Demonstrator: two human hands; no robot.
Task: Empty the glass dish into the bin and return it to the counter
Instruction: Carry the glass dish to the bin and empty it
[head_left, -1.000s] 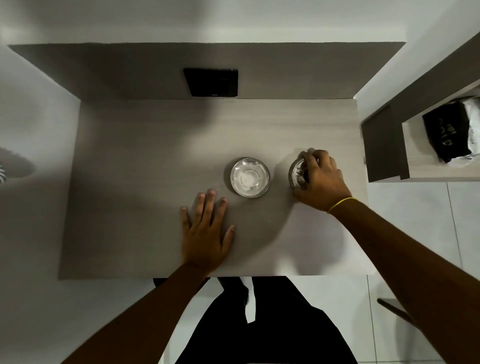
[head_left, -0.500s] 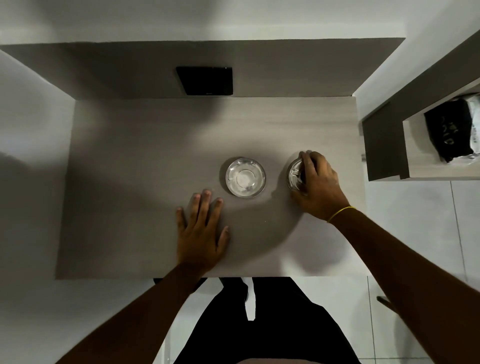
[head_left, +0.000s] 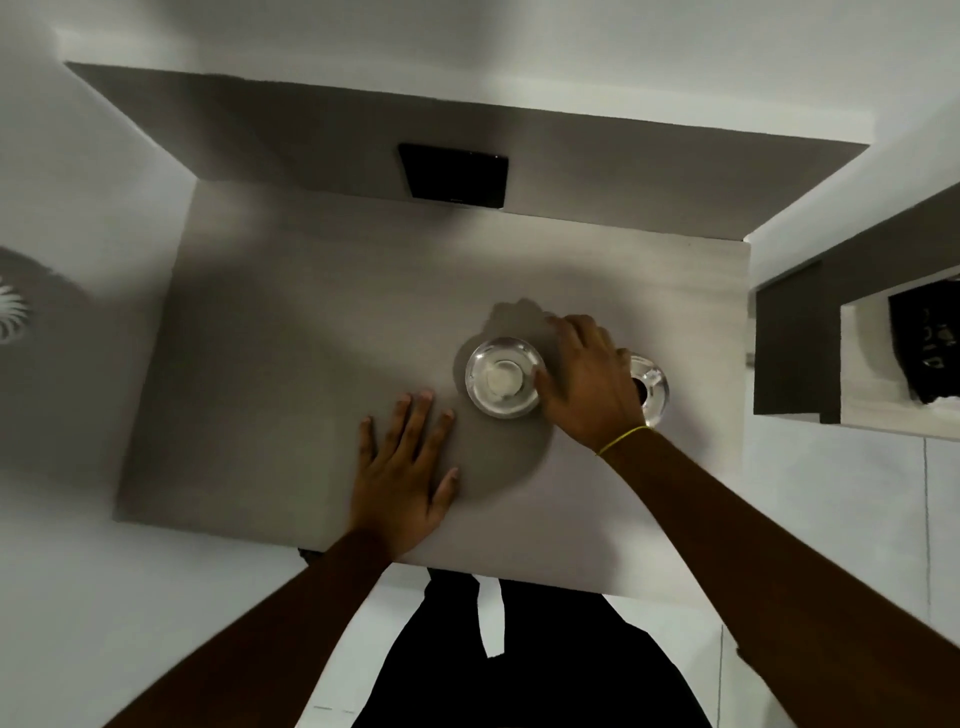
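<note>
A round glass dish with something whitish in its middle stands on the grey counter. My right hand is just to the right of the dish, fingers spread, thumb at the dish's right rim; it holds nothing. My left hand lies flat and open on the counter, in front and to the left of the dish. A second, smaller glass piece stands right of my right hand, partly hidden by it.
A black rectangular panel sits on the back wall above the counter. To the right, past the counter's edge, a cabinet opening holds a black bag. White tiled floor lies around the counter.
My right hand has let go of the smaller glass piece on the right and moved left to the glass dish. The left hand stays flat on the counter.
</note>
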